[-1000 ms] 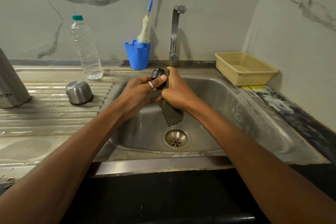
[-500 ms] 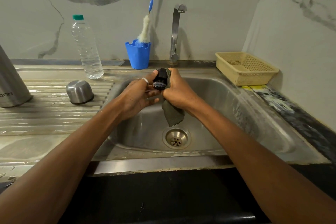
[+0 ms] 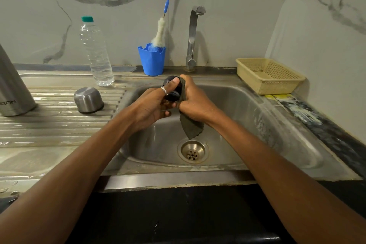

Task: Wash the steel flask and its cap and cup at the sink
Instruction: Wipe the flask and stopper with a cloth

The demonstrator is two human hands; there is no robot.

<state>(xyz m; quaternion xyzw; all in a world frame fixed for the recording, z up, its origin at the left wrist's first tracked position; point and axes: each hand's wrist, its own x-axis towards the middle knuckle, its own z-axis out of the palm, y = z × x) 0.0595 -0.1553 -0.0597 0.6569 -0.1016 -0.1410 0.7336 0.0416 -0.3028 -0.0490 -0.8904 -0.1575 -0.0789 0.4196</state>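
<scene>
Over the steel sink [image 3: 247, 109], my left hand [image 3: 152, 105] grips the black flask cap [image 3: 173, 93], its thumb lying across the cap's top. My right hand [image 3: 195, 103] holds a grey-green scrub cloth [image 3: 190, 127] pressed against the cap's right side; the cloth's tail hangs down toward the drain [image 3: 193, 151]. The steel cup [image 3: 88, 100] stands upside down on the ribbed drainboard [image 3: 49, 125]. The steel flask [image 3: 11, 89] stands upright at the far left edge, partly cut off by the frame.
A clear water bottle [image 3: 97, 53] with a green cap stands behind the drainboard. A blue holder [image 3: 152, 60] with a bottle brush [image 3: 159, 31] sits left of the tap [image 3: 193, 35], which runs no water. A beige plastic basket [image 3: 269, 75] stands at the sink's right.
My left hand has turned the cap, its thumb now lying over the top. The right hand and cloth stay pressed to the cap's side.
</scene>
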